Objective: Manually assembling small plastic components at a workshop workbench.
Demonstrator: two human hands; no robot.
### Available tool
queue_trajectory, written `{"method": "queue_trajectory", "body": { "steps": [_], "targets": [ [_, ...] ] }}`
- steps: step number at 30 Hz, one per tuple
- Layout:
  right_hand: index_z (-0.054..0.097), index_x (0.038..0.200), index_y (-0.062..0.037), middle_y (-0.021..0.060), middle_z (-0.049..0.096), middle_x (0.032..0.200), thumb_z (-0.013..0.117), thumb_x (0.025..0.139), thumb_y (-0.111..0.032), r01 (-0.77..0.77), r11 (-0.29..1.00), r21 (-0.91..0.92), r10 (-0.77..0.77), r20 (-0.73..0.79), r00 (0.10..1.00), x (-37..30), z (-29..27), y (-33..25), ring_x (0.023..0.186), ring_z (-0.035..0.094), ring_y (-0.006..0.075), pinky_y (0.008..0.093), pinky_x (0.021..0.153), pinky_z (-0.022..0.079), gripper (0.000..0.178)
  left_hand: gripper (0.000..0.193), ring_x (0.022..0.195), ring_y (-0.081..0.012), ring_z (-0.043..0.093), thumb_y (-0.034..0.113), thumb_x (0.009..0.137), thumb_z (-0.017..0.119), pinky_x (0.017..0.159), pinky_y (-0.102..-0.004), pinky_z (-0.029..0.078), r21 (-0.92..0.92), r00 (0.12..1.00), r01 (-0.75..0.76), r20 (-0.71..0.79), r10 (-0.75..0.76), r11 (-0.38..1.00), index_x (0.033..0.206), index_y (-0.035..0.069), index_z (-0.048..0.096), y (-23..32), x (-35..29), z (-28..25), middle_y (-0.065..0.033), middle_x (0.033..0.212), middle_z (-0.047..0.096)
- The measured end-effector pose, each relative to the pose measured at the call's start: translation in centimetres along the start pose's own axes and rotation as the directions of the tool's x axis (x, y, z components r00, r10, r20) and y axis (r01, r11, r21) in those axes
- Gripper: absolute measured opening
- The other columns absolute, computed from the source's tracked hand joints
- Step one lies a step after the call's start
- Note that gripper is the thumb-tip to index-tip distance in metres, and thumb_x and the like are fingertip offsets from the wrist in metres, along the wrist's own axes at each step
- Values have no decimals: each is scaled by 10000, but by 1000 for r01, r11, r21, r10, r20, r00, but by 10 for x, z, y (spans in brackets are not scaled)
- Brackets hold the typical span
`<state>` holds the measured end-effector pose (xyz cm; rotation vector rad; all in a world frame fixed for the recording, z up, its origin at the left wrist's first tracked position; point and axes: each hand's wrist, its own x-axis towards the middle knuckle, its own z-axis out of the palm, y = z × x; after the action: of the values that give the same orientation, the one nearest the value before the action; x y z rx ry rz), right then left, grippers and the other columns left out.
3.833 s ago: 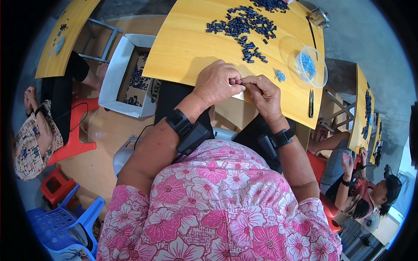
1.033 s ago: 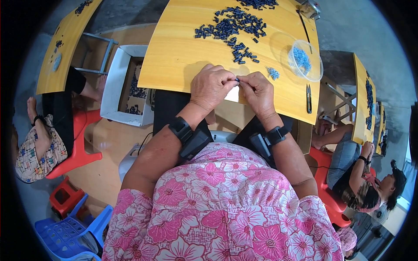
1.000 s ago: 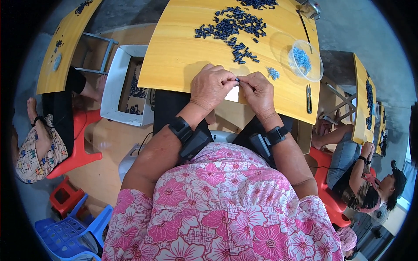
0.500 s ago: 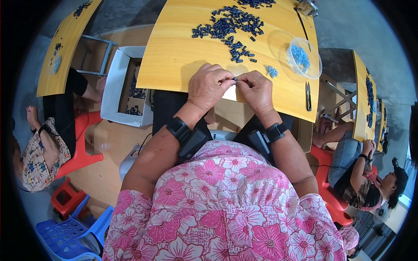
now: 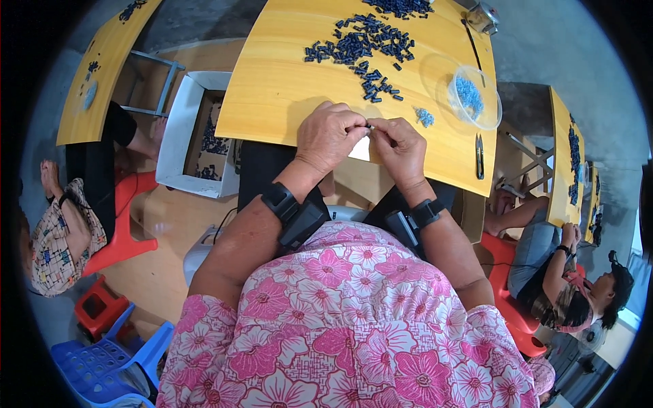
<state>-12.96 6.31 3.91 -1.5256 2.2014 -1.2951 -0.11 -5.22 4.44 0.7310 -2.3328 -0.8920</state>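
Observation:
Above the table's near edge, my left hand [image 5: 328, 138] pinches a small black cylindrical piece [image 5: 368, 126] between thumb and index finger. My right hand [image 5: 401, 148] meets it there from the right, its fingers closed at the piece's end; whatever tiny thing they grip is too small to make out. Farther up the yellow table [image 5: 265, 88] lies a spread of similar black pieces [image 5: 354, 46]. A little heap of small light-blue parts [image 5: 424, 117] sits right of my hands, beside a transparent tub [image 5: 500, 109] holding more light-blue parts [image 5: 469, 95].
Black thread snips [image 5: 479, 156] lie near the table's right edge, with a dark thin rod [image 5: 472, 44] and a metal tin [image 5: 482, 18] farther back. A white box [image 5: 178, 129] with black pieces stands at lower left. Other people sit at tables [image 5: 563, 160] on both sides.
My right index finger has shifted and its thumb has drawn slightly down from the black piece. My left hand keeps its pinch. The view has tilted a little.

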Motion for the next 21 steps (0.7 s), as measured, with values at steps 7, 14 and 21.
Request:
{"method": "queue_trajectory", "body": {
  "steps": [7, 14, 21],
  "targets": [
    [724, 994, -70, 98, 654, 815, 677, 811, 3, 20, 998, 68, -19, -7, 1000, -5, 1, -5, 690, 631, 229, 307, 626, 499, 202, 78, 809, -250, 594, 217, 767, 712, 678, -392, 505, 34, 1000, 17, 20, -17, 999, 779, 143, 736, 0, -3, -2, -9, 763, 639],
    [718, 961, -56, 107, 663, 834, 679, 795, 24, 100, 995, -1, -100, -48, 994, -7, 2, -4, 707, 656, 245, 320, 624, 518, 188, 66, 802, -245, 591, 218, 774, 701, 679, -390, 510, 12, 1000, 12, 16, -12, 1000, 774, 162, 736, 0, -4, 0, -2, 760, 637],
    [715, 945, -45, 108, 669, 842, 680, 791, 31, 102, 995, -13, -103, -47, 994, -7, 3, -4, 726, 663, 258, 320, 640, 525, 176, 64, 808, -244, 594, 222, 770, 707, 670, -385, 513, 6, 999, -32, -8, 32, 999, 766, 161, 727, -5, -5, 0, -1, 759, 642]
  ]
}}
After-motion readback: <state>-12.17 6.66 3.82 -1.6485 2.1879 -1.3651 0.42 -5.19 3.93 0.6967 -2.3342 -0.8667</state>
